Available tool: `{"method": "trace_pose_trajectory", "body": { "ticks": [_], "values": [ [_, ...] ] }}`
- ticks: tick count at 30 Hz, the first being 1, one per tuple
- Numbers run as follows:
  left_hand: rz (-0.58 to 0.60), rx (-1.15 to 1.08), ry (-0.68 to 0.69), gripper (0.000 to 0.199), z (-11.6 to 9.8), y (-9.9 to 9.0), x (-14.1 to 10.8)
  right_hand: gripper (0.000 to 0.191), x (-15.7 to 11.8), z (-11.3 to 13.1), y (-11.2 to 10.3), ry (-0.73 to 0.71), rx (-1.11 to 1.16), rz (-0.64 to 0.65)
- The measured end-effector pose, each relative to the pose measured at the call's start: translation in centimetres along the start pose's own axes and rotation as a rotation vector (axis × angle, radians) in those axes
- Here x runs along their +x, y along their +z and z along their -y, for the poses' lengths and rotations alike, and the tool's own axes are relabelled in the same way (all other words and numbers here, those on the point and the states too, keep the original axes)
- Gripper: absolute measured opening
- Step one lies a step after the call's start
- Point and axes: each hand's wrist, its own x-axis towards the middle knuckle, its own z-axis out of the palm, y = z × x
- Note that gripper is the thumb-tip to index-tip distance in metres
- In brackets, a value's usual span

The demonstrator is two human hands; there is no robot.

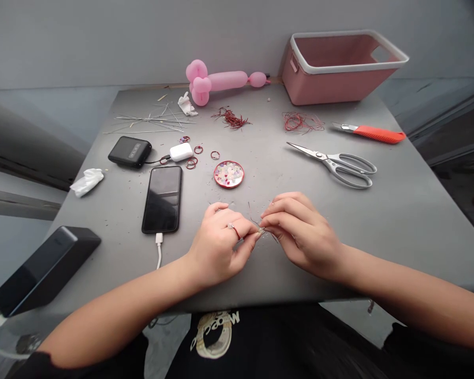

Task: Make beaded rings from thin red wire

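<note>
My left hand (221,245) pinches a small pale bead (260,230) with thin dark-red wire, between thumb and index finger; a red ring with a pale bead sits on one of its fingers. Opposite it, the fingertips of my right hand (306,231) close on the wire (254,220), whose loose end sticks up between the hands. The fingertips nearly meet, so the exact hold is partly hidden. Just beyond them stands a round red-rimmed dish (229,174) of pastel beads. Several finished-looking red wire rings (215,155) lie to its left.
Grey scissors (332,163) and an orange utility knife (379,133) lie at right, near coiled red wire (300,122). A pink bin (327,84) and balloon (227,80) stand at the back. A phone (163,200), black box (130,151) and power bank (43,268) occupy the left.
</note>
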Motion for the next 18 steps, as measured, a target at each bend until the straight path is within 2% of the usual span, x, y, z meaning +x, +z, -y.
{"method": "trace_pose_trajectory", "body": {
  "ticks": [4,7,9,11,13,15,18],
  "values": [
    [0.012,0.007,0.006,0.012,0.1,-0.1,0.0,0.014,0.5,0.0,-0.8,0.35,0.306,0.242],
    [0.001,-0.006,0.007,0.011,0.1,-0.2,0.1,0.023,1.1,-0.4,-1.4,0.597,0.598,0.458],
    [-0.01,-0.016,-0.006,0.011,0.1,-0.3,0.1,0.028,1.4,-0.7,-1.6,0.697,0.749,0.502],
    [-0.01,-0.04,-0.034,0.012,0.1,-0.3,0.2,0.027,1.5,-0.9,-1.6,0.72,0.824,0.455],
    [-0.001,-0.079,-0.064,0.012,0.0,-0.4,0.4,0.021,1.4,-1.0,-1.5,0.677,0.82,0.383],
    [0.007,-0.128,-0.079,0.013,0.0,-0.5,0.5,0.015,1.2,-0.9,-1.5,0.581,0.72,0.315],
    [0.022,-0.18,-0.081,0.014,-0.1,-0.4,0.5,0.005,1.0,-0.8,-1.5,0.374,0.438,0.21]
  ]
}}
